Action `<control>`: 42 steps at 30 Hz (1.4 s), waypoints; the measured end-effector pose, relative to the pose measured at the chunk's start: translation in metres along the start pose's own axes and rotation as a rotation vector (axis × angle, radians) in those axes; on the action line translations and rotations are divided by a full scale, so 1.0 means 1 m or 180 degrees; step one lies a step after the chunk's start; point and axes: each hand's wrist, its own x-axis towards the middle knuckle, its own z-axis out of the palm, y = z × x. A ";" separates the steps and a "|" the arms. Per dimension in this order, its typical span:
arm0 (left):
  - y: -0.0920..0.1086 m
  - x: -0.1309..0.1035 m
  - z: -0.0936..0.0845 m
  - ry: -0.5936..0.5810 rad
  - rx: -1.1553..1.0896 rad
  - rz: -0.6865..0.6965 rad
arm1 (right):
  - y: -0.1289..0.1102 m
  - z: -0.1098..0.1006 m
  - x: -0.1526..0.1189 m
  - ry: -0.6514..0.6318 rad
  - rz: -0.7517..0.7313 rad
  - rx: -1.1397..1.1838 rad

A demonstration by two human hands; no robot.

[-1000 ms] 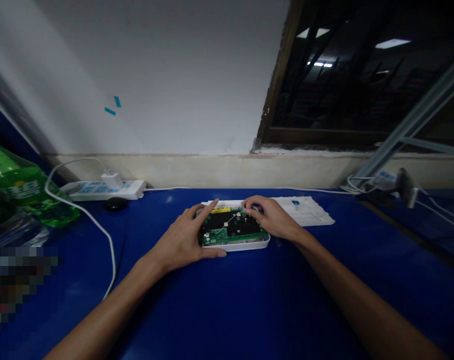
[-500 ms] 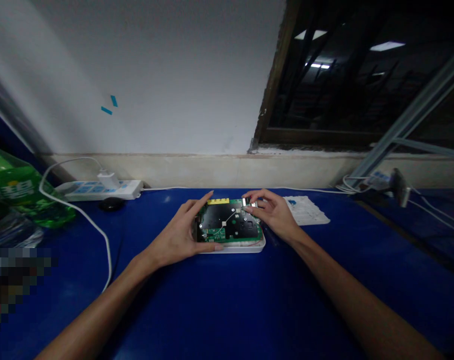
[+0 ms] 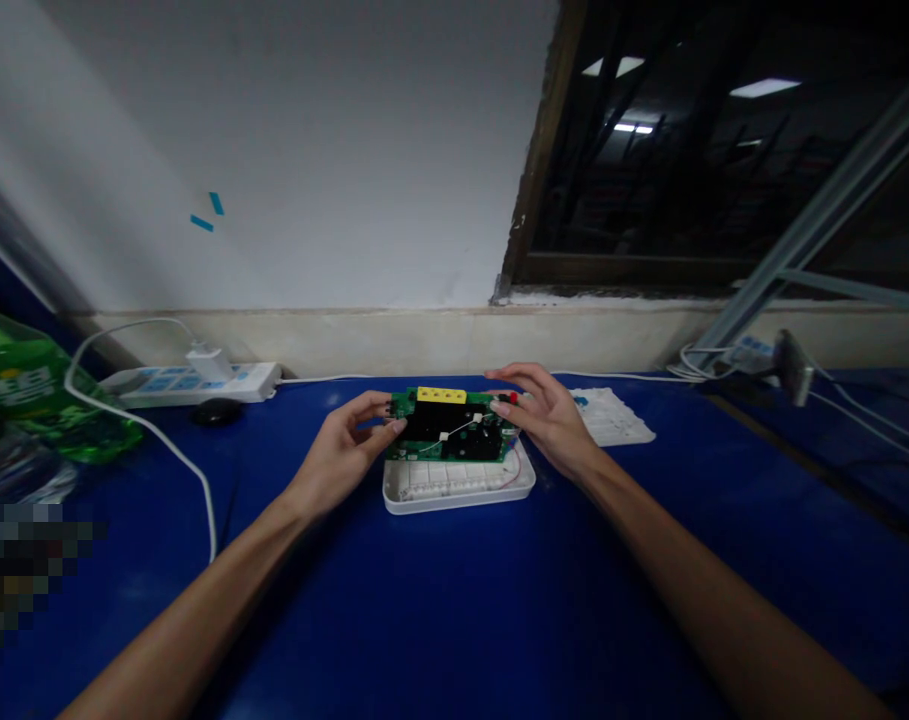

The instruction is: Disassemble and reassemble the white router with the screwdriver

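Note:
A green circuit board (image 3: 463,440) with a black plate and a yellow port block (image 3: 441,395) is tilted above a white plastic casing (image 3: 454,500). Its left end is pinched between the thumb and fingers of my left hand (image 3: 338,450). My right hand (image 3: 551,420) grips the board's right end, thumb on the near face, near a small red part (image 3: 513,398); its index finger is raised. A thin wire runs down from the board's right side into the casing. The casing lies on the blue table (image 3: 439,600).
Behind my right hand lies a white panel (image 3: 619,418). At the back left are a power strip (image 3: 255,382), a black mouse (image 3: 218,411), a white cable (image 3: 191,465) and a green bag (image 3: 34,380). A metal frame (image 3: 806,240) and cables stand at the right.
The board has come up out of the white casing and tilted, baring the casing's inside. My left hand has left the casing and moved onto the board's left end.

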 end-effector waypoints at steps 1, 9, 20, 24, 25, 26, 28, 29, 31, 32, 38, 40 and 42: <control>0.001 0.000 0.001 0.0013 -0.0036 0.0023 | -0.003 -0.002 0.000 -0.0076 0.0119 -0.0063; 0.004 -0.001 0.002 0.0156 -0.0260 0.0295 | -0.018 -0.021 0.004 -0.0414 0.1111 -0.0507; 0.006 -0.005 0.004 0.0250 -0.0514 0.0572 | -0.022 -0.029 0.002 -0.1056 0.0844 -0.0938; 0.010 -0.005 0.004 0.0289 -0.0486 0.0672 | -0.025 -0.034 -0.002 -0.1487 0.0398 -0.0765; 0.011 -0.005 0.004 0.0312 -0.0465 0.0716 | -0.027 -0.033 -0.003 -0.1567 0.0360 -0.0714; 0.012 -0.005 0.004 0.0313 -0.0459 0.0751 | -0.028 -0.030 -0.004 -0.1634 0.0349 -0.0721; 0.014 -0.005 0.004 0.0229 -0.0507 0.0761 | -0.030 -0.023 -0.006 -0.1683 0.0368 -0.0902; 0.014 -0.005 0.004 0.0175 -0.0545 0.0741 | -0.031 -0.020 -0.006 -0.1678 0.0394 -0.1014; 0.014 -0.005 0.003 0.0140 -0.0591 0.0700 | -0.032 -0.014 -0.007 -0.1623 0.0406 -0.1228; 0.014 -0.004 0.003 0.0151 -0.0586 0.0692 | -0.032 -0.012 -0.007 -0.1587 0.0392 -0.1324; 0.011 0.000 -0.006 0.0217 -0.0238 0.0780 | -0.030 -0.012 -0.008 -0.1178 0.0108 -0.1703; 0.010 0.001 -0.011 0.0126 -0.0306 0.0666 | -0.029 -0.012 -0.008 -0.1101 0.0075 -0.1696; 0.011 0.002 -0.014 -0.0021 -0.0660 0.0313 | -0.029 -0.010 -0.008 -0.1074 0.0027 -0.1636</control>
